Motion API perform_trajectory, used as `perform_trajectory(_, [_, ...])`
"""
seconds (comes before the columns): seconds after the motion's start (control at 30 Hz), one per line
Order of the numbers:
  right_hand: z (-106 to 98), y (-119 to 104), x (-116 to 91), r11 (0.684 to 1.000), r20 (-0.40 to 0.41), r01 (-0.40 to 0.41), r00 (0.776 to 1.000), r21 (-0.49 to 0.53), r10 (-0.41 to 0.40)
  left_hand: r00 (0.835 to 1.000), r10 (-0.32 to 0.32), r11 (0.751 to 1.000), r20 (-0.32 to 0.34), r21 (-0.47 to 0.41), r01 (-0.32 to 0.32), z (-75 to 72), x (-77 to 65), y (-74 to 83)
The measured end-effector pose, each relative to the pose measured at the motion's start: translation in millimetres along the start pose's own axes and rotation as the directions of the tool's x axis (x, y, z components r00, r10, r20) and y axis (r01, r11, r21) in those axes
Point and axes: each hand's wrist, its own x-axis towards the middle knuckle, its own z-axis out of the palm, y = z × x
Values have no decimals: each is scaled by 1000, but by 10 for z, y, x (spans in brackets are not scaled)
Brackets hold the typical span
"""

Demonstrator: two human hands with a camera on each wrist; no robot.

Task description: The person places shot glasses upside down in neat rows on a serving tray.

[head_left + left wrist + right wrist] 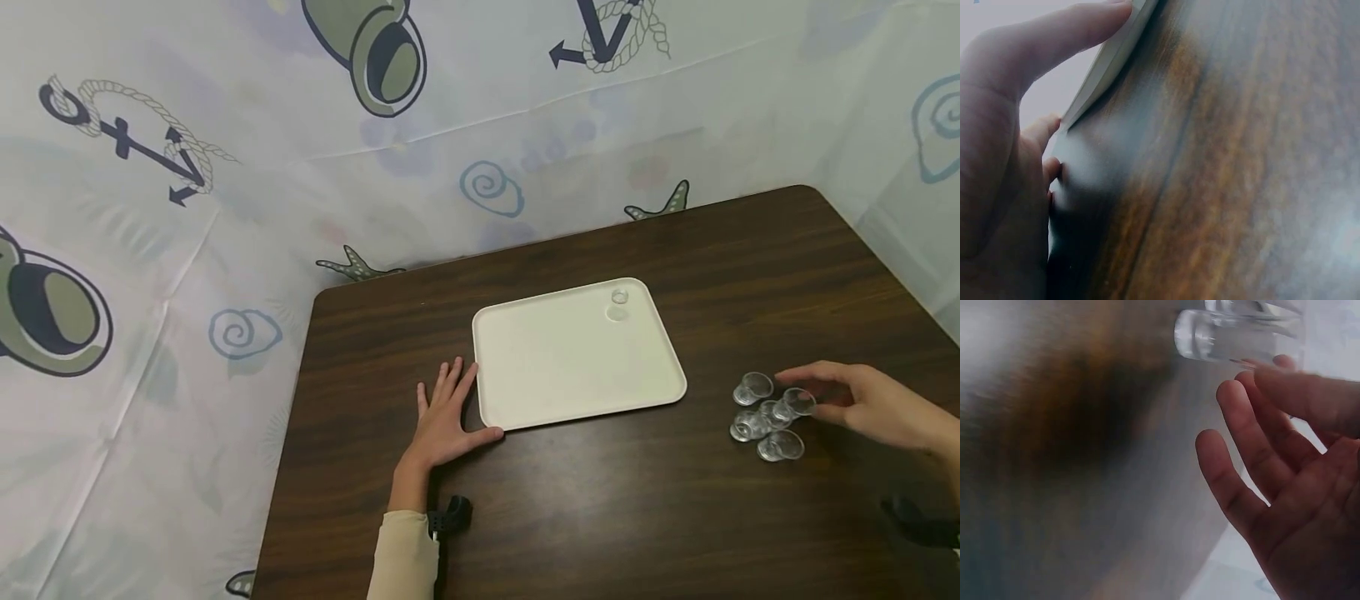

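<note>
My left hand is spread at the near left corner of a cream tray, fingertips along its left side and thumb at its front edge. In the left wrist view, the thumb lies against the tray's rim. Over on the right, a cluster of several small clear shot glasses stands on the table. My right hand is beside them, fingers apart, thumb tip right at the nearest glass. The right wrist view has the loosely bent fingers below a glass. One more shot glass stands in the tray's far right corner.
Everything stands on a dark wood-grain table with rounded corners. A pale curtain printed with anchors, shells and starfish hangs along its far side and around the left and right. A black wrist strap sits on the left forearm.
</note>
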Motion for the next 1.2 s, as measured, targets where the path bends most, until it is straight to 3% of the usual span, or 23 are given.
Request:
perform_trajectory(0.2, [126, 55, -55, 991, 43, -79, 996, 108, 75, 1000, -1, 1000, 2, 4, 1, -4, 10, 4])
perform_trajectory(0.67, [241, 83, -116, 993, -67, -74, 995, 90, 80, 1000, 20, 1000, -6, -1, -20, -27, 31, 38])
perform_trajectory(0.93, [152, 64, -94, 993, -212, -107, 970, 55, 116, 1000, 15, 1000, -2, 9, -15, -33, 22, 35])
perform_trajectory(1.1, [57, -96, 16, 994, -335, -38, 940, 104, 71, 1000, 4, 1000, -6, 7, -4, -23, 10, 12])
perform_trajectory(1.2, [-4, -226, 119, 997, -399, 10, 917, 78, 22, 1000, -1, 1000, -8, 6, 1, -25, 1, -1])
